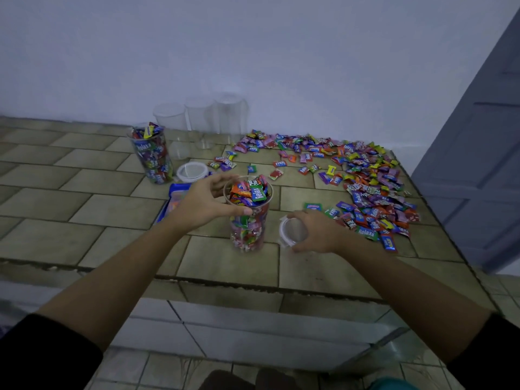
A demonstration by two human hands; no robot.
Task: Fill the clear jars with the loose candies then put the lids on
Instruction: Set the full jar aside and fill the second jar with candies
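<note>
Looking down on a tan-tiled counter (112, 209) with dark grout, its front edge rough and faced with white tiles below. A pale blank wall (253, 52) stands behind it, a grey panelled door (478, 136) lies beyond the right hand, and a tiled floor (157, 370) runs underfoot. Light is dim.

Both forearms reach forward, bare up to black sleeves (50, 353). The left hand (205, 202) wraps the top of a clear jar (247, 226) — thumb on the near side, fingers round the far side by the rim. This jar stands upright, packed to the mouth with wrapped candies, no lid on it. The right hand (318, 232), just right of that jar, curls over a clear white-rimmed lid (291, 230) and grips it low at the counter; cannot tell whether the lid touches the tiles. Hands apart.

Beyond and right of the right hand, loose candies (371, 187) spread in a wide arc, many marked "Relaxa". Beyond the left hand stands a second filled jar (153, 154), uncapped, with a spare lid (192, 171) just beside it. Empty clear jars (201, 119) stand farther back against the wall. A blue-edged object (171, 201) sits partly hidden behind the left hand — cannot tell what.
</note>
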